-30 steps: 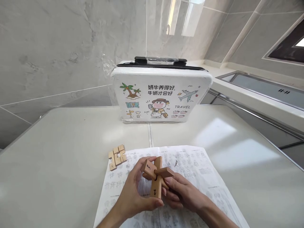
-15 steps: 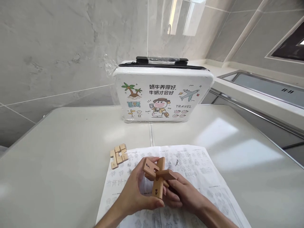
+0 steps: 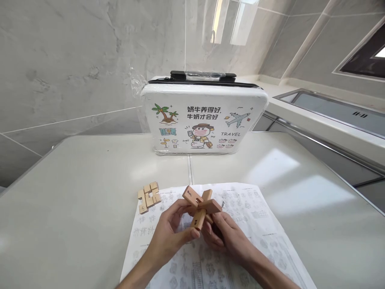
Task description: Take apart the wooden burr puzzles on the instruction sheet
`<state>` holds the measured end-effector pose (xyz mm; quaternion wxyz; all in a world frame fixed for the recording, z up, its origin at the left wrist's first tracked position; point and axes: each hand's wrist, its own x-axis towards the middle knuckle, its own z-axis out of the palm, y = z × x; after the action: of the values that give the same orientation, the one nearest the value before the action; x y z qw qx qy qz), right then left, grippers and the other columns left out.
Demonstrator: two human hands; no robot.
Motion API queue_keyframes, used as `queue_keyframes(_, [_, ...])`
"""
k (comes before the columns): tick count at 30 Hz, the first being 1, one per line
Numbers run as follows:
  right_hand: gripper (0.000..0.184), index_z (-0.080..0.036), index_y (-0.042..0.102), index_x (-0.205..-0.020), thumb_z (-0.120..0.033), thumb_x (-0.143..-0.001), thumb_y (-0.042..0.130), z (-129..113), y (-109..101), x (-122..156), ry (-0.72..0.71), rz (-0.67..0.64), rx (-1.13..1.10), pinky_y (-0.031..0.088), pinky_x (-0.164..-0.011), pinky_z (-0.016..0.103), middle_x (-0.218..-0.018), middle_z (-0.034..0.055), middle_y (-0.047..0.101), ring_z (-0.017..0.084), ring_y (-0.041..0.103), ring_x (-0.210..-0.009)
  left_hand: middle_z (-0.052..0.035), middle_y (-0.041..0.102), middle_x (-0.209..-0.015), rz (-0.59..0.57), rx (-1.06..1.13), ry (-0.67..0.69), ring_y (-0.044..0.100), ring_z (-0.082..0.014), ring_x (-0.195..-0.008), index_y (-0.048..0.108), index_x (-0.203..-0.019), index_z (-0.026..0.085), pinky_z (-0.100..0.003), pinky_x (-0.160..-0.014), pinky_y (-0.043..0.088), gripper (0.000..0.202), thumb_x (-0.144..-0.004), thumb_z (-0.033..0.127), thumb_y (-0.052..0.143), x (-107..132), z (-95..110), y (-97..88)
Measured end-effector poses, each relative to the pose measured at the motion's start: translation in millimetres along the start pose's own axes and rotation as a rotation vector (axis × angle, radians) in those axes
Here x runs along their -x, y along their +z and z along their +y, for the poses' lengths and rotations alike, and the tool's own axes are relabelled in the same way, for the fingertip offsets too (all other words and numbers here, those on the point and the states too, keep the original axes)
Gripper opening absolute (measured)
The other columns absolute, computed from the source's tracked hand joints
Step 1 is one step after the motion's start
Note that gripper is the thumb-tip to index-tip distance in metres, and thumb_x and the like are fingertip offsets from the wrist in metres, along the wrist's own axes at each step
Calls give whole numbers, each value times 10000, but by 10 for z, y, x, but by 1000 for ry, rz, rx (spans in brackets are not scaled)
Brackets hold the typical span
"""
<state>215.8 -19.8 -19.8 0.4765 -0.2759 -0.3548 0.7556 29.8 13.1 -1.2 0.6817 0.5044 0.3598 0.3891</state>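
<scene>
Several interlocked flat wooden pieces form a wooden puzzle (image 3: 201, 208), held above the printed sheet. A handwritten 2 marks one piece, and another mark shows on the upper left piece. My left hand (image 3: 173, 226) grips the puzzle from the left, its thumb at the lower end of the piece with the 2. From the right, my right hand (image 3: 224, 233) holds the puzzle too, thumb against the right-hand piece and the other fingers curled beneath. The puzzle's underside is hidden by my fingers.
The printed sheet (image 3: 264, 257) with small diagrams lies on the white table (image 3: 78, 208). Light wooden notched pieces (image 3: 149, 197) rest at its upper left corner. A white case (image 3: 204, 96) with cartoon prints and a black handle stands behind, against the wall.
Both hands have lifted the puzzle slightly away from me and tilted it, so its upper left and right pieces point higher. The light wooden pieces stay where they were.
</scene>
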Motion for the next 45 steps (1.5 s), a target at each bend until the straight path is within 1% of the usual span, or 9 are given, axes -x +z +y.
queue_keyframes(4, [629,-203,474,-648,-683,-1055,483,-30,21,-25,14,35,26,266,-451,223,-509,-86,346,60,276,-410,-12,661,-870,7,127,-85,623,-159,-819,660,-880,199,-248,-721,498,353,-798,427,917,-11,-4,-31])
queue_keyframes(11, [556,-187,549,-741,-628,-1076,488,-88,-56,-26,11,147,4,248,-461,226,-549,-74,413,61,281,-426,-8,691,-822,-14,141,-117,624,-141,-766,651,-883,196,-240,-714,489,398,-810,503,893,-6,10,-65])
queue_keyframes(19, [455,-184,669,-840,-599,-1012,595,-173,-159,-60,-44,378,52,272,-480,255,-585,-14,519,129,421,-535,-16,720,-840,196,-357,4,692,-205,-810,633,-1096,247,-312,-740,525,295,-1017,531,625,29,79,30])
queue_keyframes(22, [475,-185,644,-760,-592,-1003,610,-184,-170,-55,-52,433,63,286,-491,261,-566,-14,517,126,411,-524,-8,714,-833,225,-587,27,665,-208,-724,599,-1224,270,-306,-632,498,320,-1044,532,559,28,39,17])
queue_keyframes(25, [542,-195,540,-627,-590,-985,637,-184,-173,-45,-65,456,68,305,-499,269,-614,14,578,117,404,-523,-24,724,-879,227,-833,109,675,-228,-768,598,-1264,268,-336,-671,518,314,-1065,498,520,15,-7,-38])
queue_keyframes(29, [555,-200,542,-626,-625,-968,642,-161,-187,-41,-46,437,66,314,-507,278,-608,6,574,113,378,-508,-64,730,-974,246,-1131,329,665,-252,-864,641,-1202,238,-378,-769,523,247,-1068,417,536,-8,-51,-119])
queue_keyframes(34, [614,-207,525,-619,-703,-977,587,-120,-188,-33,-63,375,81,286,-506,283,-525,-12,504,121,378,-486,-53,715,-889,247,-1289,500,616,-250,-831,641,-1110,216,-384,-781,475,123,-1050,298,572,-31,-55,-164])
queue_keyframes(42, [479,-229,486,-830,-661,-999,609,-136,-168,-3,-106,190,111,304,-528,247,-615,-51,516,109,400,-506,-50,707,-953,205,-1311,501,600,-250,-889,637,-1037,214,-387,-801,469,109,-1061,283,557,-51,-34,-167])
queue_keyframes(45, [468,-252,481,-989,-686,-962,655,-120,-176,6,-88,144,98,305,-519,227,-628,-72,533,105,393,-501,-87,693,-1068,225,-1292,535,608,-273,-971,604,-1180,202,-398,-816,504,159,-1046,283,579,-39,-22,-166])
